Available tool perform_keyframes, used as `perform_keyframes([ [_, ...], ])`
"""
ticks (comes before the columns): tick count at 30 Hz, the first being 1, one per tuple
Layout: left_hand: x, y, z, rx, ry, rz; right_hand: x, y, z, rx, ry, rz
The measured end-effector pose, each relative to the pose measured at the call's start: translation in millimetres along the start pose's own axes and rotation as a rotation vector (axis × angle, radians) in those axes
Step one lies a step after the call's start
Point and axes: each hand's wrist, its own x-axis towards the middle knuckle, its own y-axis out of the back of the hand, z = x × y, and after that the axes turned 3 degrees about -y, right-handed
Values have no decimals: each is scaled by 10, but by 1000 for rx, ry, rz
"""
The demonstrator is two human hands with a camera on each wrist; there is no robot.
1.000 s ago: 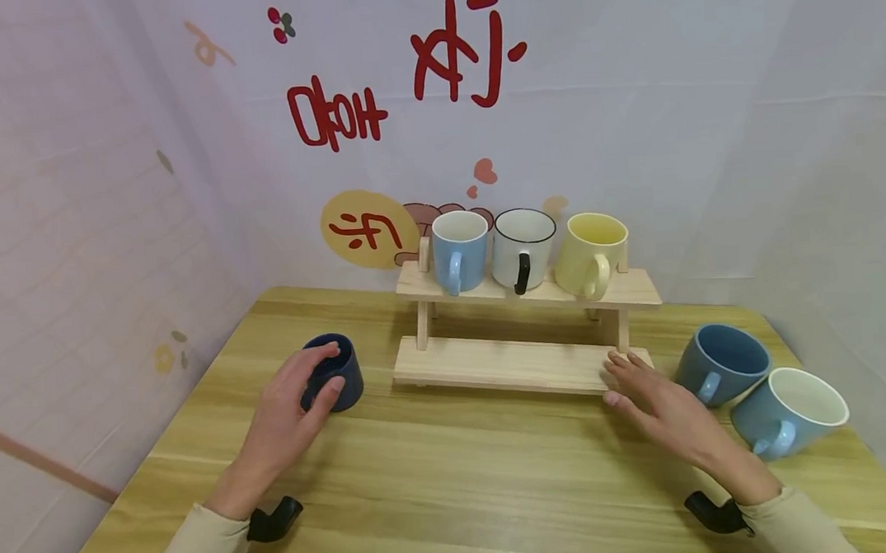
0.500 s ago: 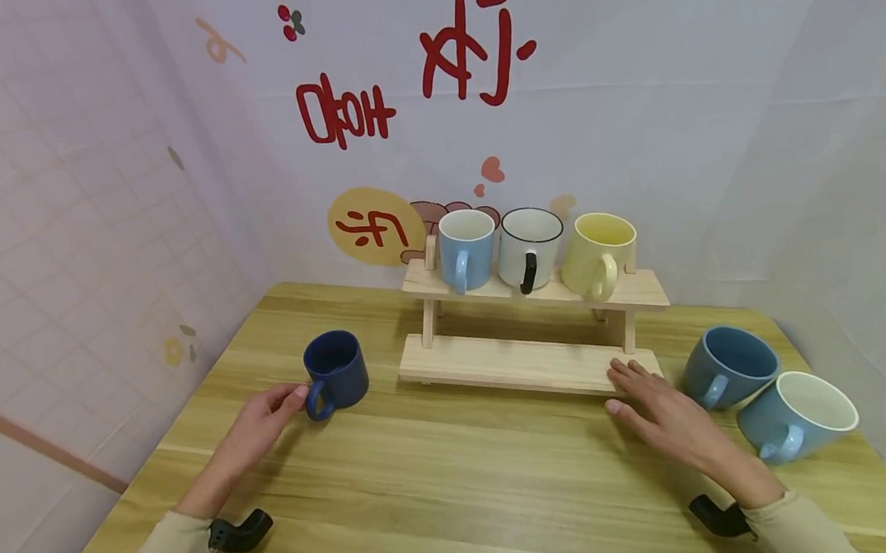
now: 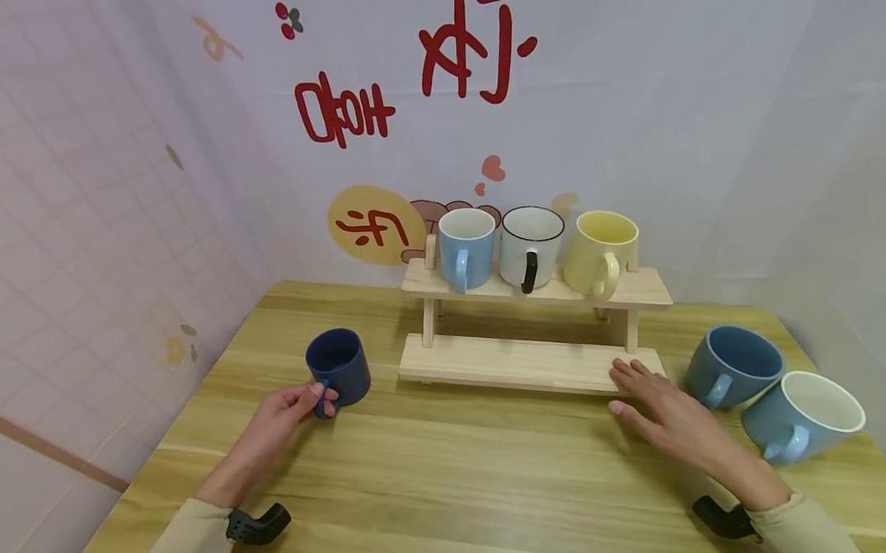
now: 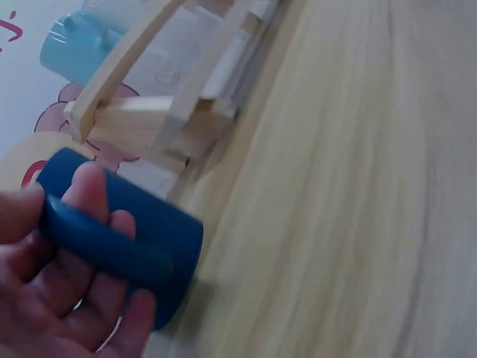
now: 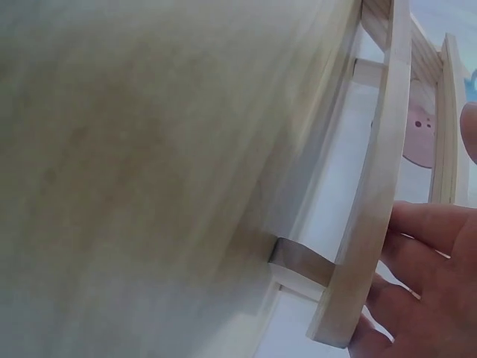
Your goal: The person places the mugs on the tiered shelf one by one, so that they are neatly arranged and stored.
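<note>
At the left of the table stands a dark blue mug [image 3: 351, 373], upright, its handle turned toward me. My left hand [image 3: 273, 422] grips that handle; in the left wrist view its fingers [image 4: 89, 192] pass through the loop with the thumb on top. Right of the mug is a two-tier wooden rack [image 3: 517, 361]. My right hand [image 3: 675, 423] rests with fairly straight fingers on the right end of its lower board. The right wrist view has those fingers [image 5: 421, 261] along the board's edge.
On the upper board stand a light blue mug [image 3: 473, 257], a white mug with black rim [image 3: 520, 261] and a yellow mug [image 3: 585, 262]. Beyond my right hand, a grey-blue mug [image 3: 748, 374] and a pale blue mug [image 3: 821, 425] stand close together. A printed cloth [image 3: 666, 118] hangs behind.
My left hand moved from over the dark blue mug to its near side and took hold of the handle. The handle, hidden earlier, came into view. My right hand stayed on the rack.
</note>
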Motion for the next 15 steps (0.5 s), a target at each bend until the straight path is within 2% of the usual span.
perform_keyframes([
  [4,-2,-58,12,-43,16,78,-7,-1,-1,15,-9,-6],
  [8,-38,-137,36,-101,2,151,-4,-7,-6,19,-8,-10],
  [15,-123,-297,158,-150,-104,149,-1,-2,-20,32,-14,-3],
])
